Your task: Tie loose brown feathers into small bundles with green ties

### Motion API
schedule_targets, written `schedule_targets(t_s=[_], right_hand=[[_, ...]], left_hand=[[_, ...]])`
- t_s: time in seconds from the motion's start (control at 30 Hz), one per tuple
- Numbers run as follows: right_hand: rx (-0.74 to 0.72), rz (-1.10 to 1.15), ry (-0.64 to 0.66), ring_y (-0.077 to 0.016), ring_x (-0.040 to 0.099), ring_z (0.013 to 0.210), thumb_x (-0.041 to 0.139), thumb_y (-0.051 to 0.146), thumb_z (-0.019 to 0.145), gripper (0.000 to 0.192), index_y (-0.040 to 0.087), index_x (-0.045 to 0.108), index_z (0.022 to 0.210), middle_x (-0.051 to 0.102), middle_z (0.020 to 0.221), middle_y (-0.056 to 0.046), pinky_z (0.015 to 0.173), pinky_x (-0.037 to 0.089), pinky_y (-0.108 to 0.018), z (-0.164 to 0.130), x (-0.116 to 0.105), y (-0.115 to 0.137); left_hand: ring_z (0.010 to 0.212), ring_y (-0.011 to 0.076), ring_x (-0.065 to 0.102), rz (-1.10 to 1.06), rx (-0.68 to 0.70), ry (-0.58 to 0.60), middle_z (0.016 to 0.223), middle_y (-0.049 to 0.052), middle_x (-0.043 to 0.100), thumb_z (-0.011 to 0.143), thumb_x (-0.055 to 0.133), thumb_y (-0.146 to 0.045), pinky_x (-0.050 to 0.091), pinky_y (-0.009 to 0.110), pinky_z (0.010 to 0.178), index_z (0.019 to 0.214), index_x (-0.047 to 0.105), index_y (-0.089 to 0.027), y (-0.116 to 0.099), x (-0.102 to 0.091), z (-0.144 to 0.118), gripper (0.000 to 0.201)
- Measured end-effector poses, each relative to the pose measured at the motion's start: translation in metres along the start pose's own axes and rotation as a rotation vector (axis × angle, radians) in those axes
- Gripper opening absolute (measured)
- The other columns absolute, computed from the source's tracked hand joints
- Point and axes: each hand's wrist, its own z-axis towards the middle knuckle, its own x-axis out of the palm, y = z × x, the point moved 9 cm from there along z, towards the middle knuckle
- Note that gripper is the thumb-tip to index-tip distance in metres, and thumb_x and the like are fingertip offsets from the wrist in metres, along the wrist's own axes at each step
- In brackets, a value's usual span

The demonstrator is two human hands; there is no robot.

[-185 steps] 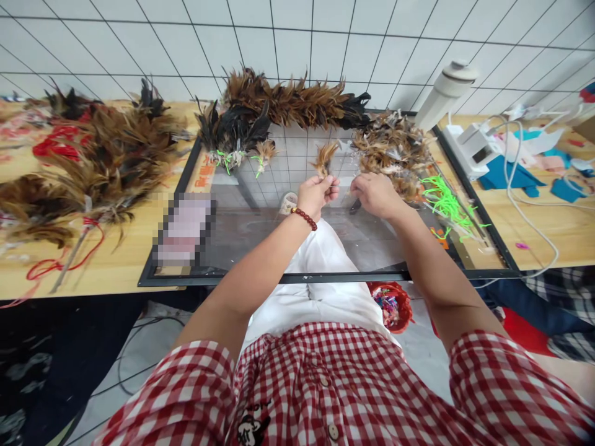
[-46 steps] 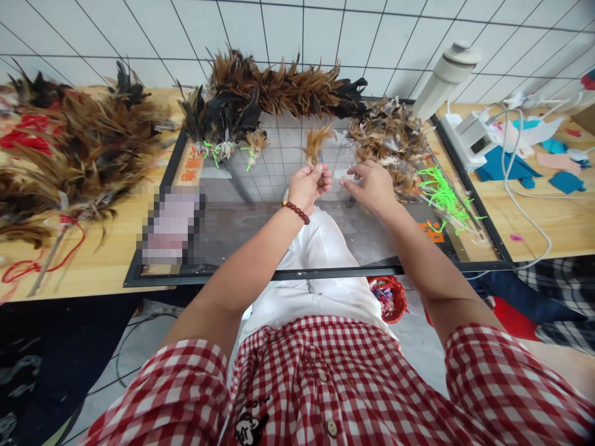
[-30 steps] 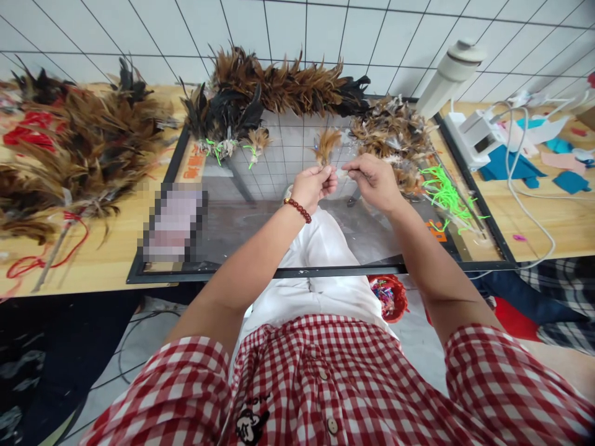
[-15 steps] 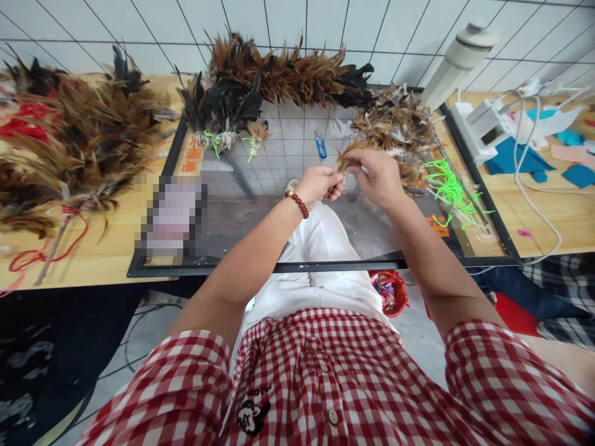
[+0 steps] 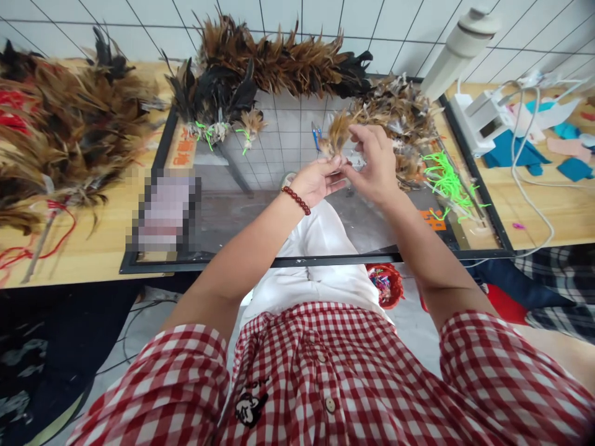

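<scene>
On the near side of the grip, the front bar of a black-framed glass panel (image 5: 344,259) is seen. Over the glass, a small tuft of golden-brown feathers (image 5: 338,133) is pinched at its base by the thumb and forefinger of the left hand (image 5: 318,179), whose other fingers are fanned out. The right hand (image 5: 375,164) is held close, thumb near that base, forefinger spread away; whether anything fine is held there cannot be told. The tuft, tipped toward the right fingers half a second ago, is now pointed away from the body, so its base is apparently still being worked. By it, the blue-handled snips (image 5: 317,137) just beyond are now partly covered. Farther right, mottled brown-grey feathers (image 5: 395,111) are heaped; farthest, a long brown feather garland (image 5: 283,59) is laid.
</scene>
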Motion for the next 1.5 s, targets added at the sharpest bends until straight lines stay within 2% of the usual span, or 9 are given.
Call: schedule_targets(t_s=[0.23,0.43,0.6,0.7,0.8,0.93,1.03,1.23,1.5], right_hand=[[-0.04,-0.079,0.21,-0.0279,0.07,0.095,0.059,0.026,0.092,0.026,0.027,0.082,0.102,0.078,0.101,-0.008,0.086,0.053,-0.044,-0.001,-0.035,-0.054],[-0.316,-0.258,0.457,-0.026,0.065,0.092,0.057,0.018,0.09,0.034,0.029,0.081,0.112,0.076,0.103,-0.008,0.08,0.045,-0.041,-0.025,-0.011,-0.021],[-0.424,-0.407,0.555,-0.0283,0.061,0.092,0.058,0.013,0.086,0.022,0.022,0.067,0.068,0.07,0.089,-0.01,0.08,0.041,-0.043,-0.035,0.005,0.0],[-0.28,-0.233,0.431,-0.0277,0.063,0.088,0.063,0.016,0.084,0.021,0.022,0.061,0.064,0.069,0.082,-0.009,0.08,0.045,-0.044,-0.023,-0.003,-0.009],[0.126,0.303,0.131,-0.0217,0.064,0.074,0.072,0.038,0.086,0.019,0.023,0.066,0.076,0.069,0.077,-0.005,0.072,0.051,-0.038,-0.005,-0.016,-0.037],[0.487,0.928,0.084,-0.016,0.063,0.063,0.085,0.065,0.071,0.047,0.023,0.066,0.077,0.07,0.073,-0.003,0.058,0.051,-0.03,0.001,0.02,-0.046],[0.484,0.967,0.101,-0.0142,0.061,0.061,0.089,0.063,0.066,0.045,0.022,0.069,0.071,0.069,0.069,-0.001,0.057,0.05,-0.028,0.008,0.036,-0.034],[0.323,0.687,-0.063,-0.0188,0.067,0.076,0.081,0.038,0.075,0.021,0.022,0.073,0.064,0.07,0.072,0.0,0.077,0.055,-0.034,0.014,0.021,-0.034],[0.213,0.556,-0.044,-0.02,0.071,0.085,0.074,0.024,0.081,0.011,0.023,0.078,0.072,0.074,0.08,-0.001,0.082,0.057,-0.036,0.01,0.023,-0.029]], left_hand=[[0.054,0.002,0.057,-0.034,0.099,-0.173,0.065,-0.005,0.064,0.101,0.063,-0.016,0.046,0.015,0.06,0.083,0.064,-0.015,-0.011,-0.011,0.001,0.018],[0.051,0.0022,0.054,0.003,0.09,-0.178,0.06,-0.005,0.062,0.102,0.058,-0.011,0.043,0.016,0.056,0.079,0.064,-0.014,-0.009,-0.007,-0.002,0.024],[0.053,0.0025,0.055,0.002,0.111,-0.185,0.063,-0.005,0.062,0.1,0.064,-0.013,0.044,0.016,0.06,0.08,0.064,-0.015,-0.009,-0.008,-0.003,0.02],[0.054,0.0029,0.056,-0.004,0.111,-0.183,0.063,-0.005,0.062,0.102,0.06,-0.014,0.044,0.016,0.06,0.081,0.063,-0.015,-0.01,-0.008,-0.003,0.022],[0.057,0.0037,0.059,-0.011,0.116,-0.171,0.066,-0.004,0.065,0.103,0.058,-0.014,0.047,0.017,0.065,0.081,0.063,-0.015,-0.01,-0.007,-0.003,0.022],[0.065,0.0056,0.066,-0.02,0.105,-0.152,0.071,-0.001,0.071,0.103,0.058,-0.014,0.054,0.02,0.078,0.082,0.063,-0.015,-0.008,-0.008,0.0,0.021],[0.066,0.007,0.068,-0.042,0.08,-0.12,0.072,0.001,0.072,0.103,0.059,-0.015,0.056,0.022,0.081,0.084,0.064,-0.014,-0.006,-0.008,0.003,0.02],[0.068,0.0083,0.07,-0.093,0.025,-0.134,0.075,0.004,0.074,0.102,0.06,-0.016,0.058,0.024,0.083,0.083,0.065,-0.013,-0.004,-0.011,0.006,0.02],[0.065,0.0076,0.07,-0.032,0.014,-0.116,0.07,0.002,0.072,0.098,0.067,-0.013,0.058,0.022,0.078,0.086,0.066,-0.012,-0.002,-0.006,0.0,0.012]])
